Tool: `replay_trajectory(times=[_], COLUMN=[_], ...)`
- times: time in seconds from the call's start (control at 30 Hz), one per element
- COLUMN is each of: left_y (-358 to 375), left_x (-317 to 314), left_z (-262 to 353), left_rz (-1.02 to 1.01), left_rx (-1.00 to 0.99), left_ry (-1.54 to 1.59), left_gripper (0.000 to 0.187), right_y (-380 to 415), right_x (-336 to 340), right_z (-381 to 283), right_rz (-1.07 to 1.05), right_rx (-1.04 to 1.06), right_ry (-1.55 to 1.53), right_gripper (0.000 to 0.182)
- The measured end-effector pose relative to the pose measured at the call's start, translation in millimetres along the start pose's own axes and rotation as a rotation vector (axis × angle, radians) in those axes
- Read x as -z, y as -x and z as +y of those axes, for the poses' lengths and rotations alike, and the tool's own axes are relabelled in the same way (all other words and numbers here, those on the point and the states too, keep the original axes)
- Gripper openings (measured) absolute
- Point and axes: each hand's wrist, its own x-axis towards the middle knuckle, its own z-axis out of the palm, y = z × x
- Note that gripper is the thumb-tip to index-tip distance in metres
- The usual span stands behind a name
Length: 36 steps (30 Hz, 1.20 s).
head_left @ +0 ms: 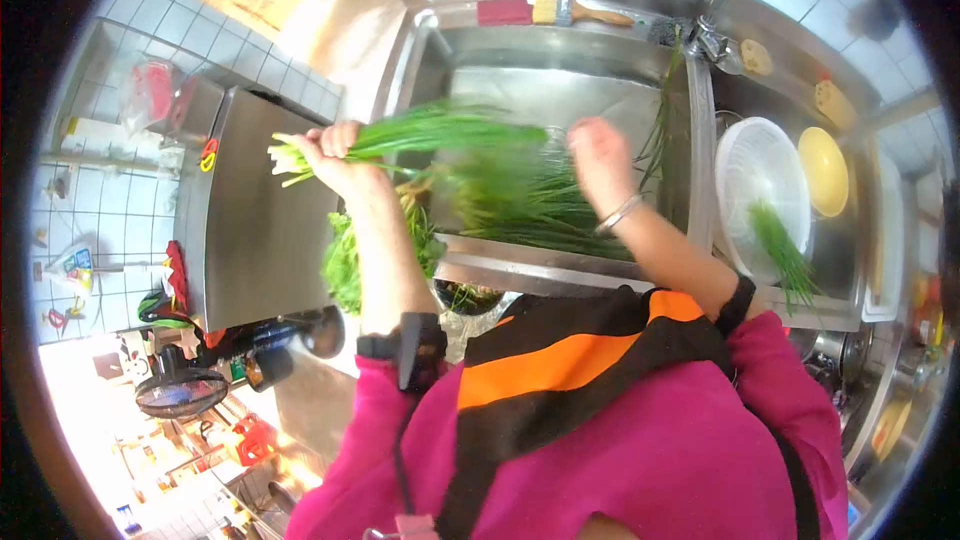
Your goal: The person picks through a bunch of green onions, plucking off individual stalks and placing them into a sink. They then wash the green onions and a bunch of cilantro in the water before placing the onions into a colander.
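My left hand (pixel 337 152) is closed round the pale root ends of a bunch of long green stalks (pixel 440 132). The bunch stretches to the right over the steel sink (pixel 620 85), its lower leaves blurred. More long green leaves (pixel 560 210) lie along the sink's near side. Above the sink, right of the bunch's tips, is my right hand (pixel 599 145), smeared by motion, with a bracelet at the wrist; its fingers cannot be made out.
On the right, a white basket (pixel 738 175) holds some green stalks (pixel 782 245), beside a yellow bowl (pixel 823 172). A faucet (pixel 712 35) and a brush (pixel 585 12) are at the back. Leafy greens (pixel 345 260) hang near my left forearm. Scissors (pixel 209 154) lie far left.
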Motion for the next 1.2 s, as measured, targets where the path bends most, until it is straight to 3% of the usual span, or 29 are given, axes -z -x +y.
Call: replay_trajectory(times=[0.03, 0.07, 0.1, 0.17, 0.27, 0.3, 0.37, 0.5, 0.57, 0.6, 0.7, 0.83, 1.0, 1.2], left_y=[-7, -6, -7, -11, -5, -3, 3, 9, 12, 12, 15, 19, 24, 30], left_x=[4, 1, -4, -5, -7, -9, -13, -16, -20, -20, -21, -23, -24, -27], left_z=[11, 20, 26, 29, 20, 12, -2, -21, -28, -30, -37, -42, -50, -58], left_rz=[0.014, 0.008, -0.009, -0.041, -0.05, -0.038, -0.033, -0.085, -0.091, -0.123, -0.133, -0.108, -0.141, -0.129], left_rx=[-0.131, -0.103, -0.077, -0.038, 0.058, 0.101, 0.13, 0.279, 0.273, 0.281, 0.3, 0.285, 0.32, 0.335], left_ry=[-0.083, -0.051, -0.016, -0.041, -0.014, 0.027, 0.018, 0.152, 0.131, 0.121, 0.082, 0.032, 0.03, 0.017], left_gripper=[0.031, 0.031, 0.032, 0.034, 0.036, 0.035, 0.032, 0.03, 0.029, 0.029, 0.028, 0.028, 0.028, 0.027], right_y=[-15, -19, -24, -34, -49, -55, -63, -68, -63, -61, -57, -51, -43, -39], right_x=[15, 25, 41, 50, 54, 53, 50, 36, 20, 22, 10, 4, 1, -10], right_z=[13, 32, 14, -3, -34, -41, -50, -68, -60, -71, -64, -62, -75, -68], right_rz=[-0.148, 0.034, -0.004, -0.124, -0.591, -0.585, -0.84, -0.978, -0.902, -0.917, -0.852, -0.838, -0.725, -0.592], right_rx=[-0.478, -0.509, -0.711, -0.764, -0.605, -0.603, -0.307, -0.119, 0.31, 0.228, 0.288, 0.281, 0.106, 0.164], right_ry=[-0.037, -0.389, -0.68, -0.719, -0.626, -0.623, -0.387, -0.116, -0.154, 0.003, 0.013, -0.064, -0.035, -0.177], right_gripper=[0.022, 0.022, 0.02, 0.019, 0.019, 0.019, 0.02, 0.021, 0.019, 0.019, 0.015, 0.015, 0.012, 0.013])
